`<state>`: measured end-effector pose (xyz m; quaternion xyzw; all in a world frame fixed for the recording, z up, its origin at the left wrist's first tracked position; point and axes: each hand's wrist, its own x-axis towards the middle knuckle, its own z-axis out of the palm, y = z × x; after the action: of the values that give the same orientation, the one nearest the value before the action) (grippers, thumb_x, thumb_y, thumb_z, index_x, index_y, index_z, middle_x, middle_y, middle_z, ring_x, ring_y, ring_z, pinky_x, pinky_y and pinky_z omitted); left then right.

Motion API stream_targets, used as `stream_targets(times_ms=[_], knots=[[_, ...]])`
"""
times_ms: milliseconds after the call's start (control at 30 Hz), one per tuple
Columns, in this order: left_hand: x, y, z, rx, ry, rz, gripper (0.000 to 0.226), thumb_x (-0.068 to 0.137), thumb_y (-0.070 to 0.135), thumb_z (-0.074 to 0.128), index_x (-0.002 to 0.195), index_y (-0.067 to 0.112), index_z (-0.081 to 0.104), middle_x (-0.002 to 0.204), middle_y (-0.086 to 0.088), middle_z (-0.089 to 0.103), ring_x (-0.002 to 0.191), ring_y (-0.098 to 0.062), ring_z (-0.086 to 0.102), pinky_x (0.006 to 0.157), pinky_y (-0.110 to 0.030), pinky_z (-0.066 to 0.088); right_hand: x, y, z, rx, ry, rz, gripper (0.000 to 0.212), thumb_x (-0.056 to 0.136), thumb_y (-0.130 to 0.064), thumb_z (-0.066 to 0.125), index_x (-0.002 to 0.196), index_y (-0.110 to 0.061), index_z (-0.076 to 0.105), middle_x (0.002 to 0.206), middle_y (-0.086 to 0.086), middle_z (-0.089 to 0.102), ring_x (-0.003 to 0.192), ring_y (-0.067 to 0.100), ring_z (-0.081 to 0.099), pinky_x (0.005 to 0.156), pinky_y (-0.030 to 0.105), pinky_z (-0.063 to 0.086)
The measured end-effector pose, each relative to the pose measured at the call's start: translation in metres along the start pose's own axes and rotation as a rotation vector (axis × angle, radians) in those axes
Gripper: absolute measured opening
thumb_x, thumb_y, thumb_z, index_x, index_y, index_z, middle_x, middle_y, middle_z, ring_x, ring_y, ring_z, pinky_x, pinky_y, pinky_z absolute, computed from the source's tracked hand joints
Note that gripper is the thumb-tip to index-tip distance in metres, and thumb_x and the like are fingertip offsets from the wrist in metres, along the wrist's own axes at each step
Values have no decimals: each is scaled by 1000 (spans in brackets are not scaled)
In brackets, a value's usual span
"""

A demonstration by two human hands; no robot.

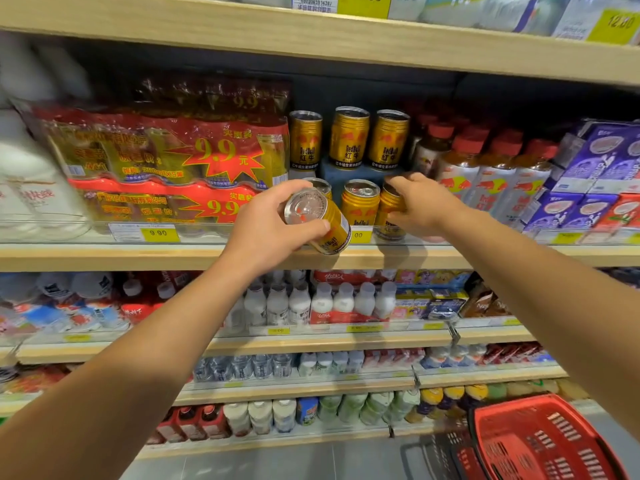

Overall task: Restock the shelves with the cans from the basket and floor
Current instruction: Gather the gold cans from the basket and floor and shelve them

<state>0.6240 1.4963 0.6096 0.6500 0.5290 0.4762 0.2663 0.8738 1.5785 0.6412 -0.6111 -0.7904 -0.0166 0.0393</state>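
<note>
Our left hand (pixel 277 220) holds a tilted gold can (pixel 320 221) ready, while our right hand (pixel 420 206) grips a shelf can (pixel 391 209) to place it.

Both your arms extend forward; your left hand (pixel 273 220) grips a tilted can (pixel 320 220), your right hand (pixel 424 206) grips an upright can (pixel 391 209).

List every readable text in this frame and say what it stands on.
"RedBull": gold cans on the riser and the tilted can gripped by the left hand.
"9.9": red multipack wrap.
"9.90": yellow shelf tag.
"12.00": top-shelf tag.
Lower-shelf tags and bottle labels: too blurred.
</note>
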Motion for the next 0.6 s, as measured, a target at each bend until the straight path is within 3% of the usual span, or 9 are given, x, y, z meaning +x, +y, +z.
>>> stream_targets(times_ms=[200,333,433,600], knots=[[0,-3,-4,-30,-33,14,68,58,55,75,122,36,62,108,15,68,95,-10,67,76,-44,59,14,1,-29,-112,-10,-79,56,87,-23,63,140,-19,45,130,12,58,114,31,55,89,40,48],[0,-5,-4,-12,-40,29,58,65,47,79,120,38,63,107,21,66,97,-4,65,76,-43,59,17,-4,-36,-150,-133,-109,56,92,-20,58,145,-17,40,140,9,52,124,29,51,98,37,43],[2,-6,-4,-11,-48,26,59,67,43,81,123,36,62,109,19,66,98,-6,65,77,-43,59,17,-4,-39,-171,-166,-130,47,93,-16,55,140,-14,47,138,11,54,123,30,52,101,42,44],[5,-2,-1,5,-58,38,69,59,57,74,124,38,61,118,17,64,104,-8,63,81,-42,58,19,-2,-39,-203,-172,-151,44,92,-14,54,136,-14,51,131,12,58,117,31,54,97,44,47]])
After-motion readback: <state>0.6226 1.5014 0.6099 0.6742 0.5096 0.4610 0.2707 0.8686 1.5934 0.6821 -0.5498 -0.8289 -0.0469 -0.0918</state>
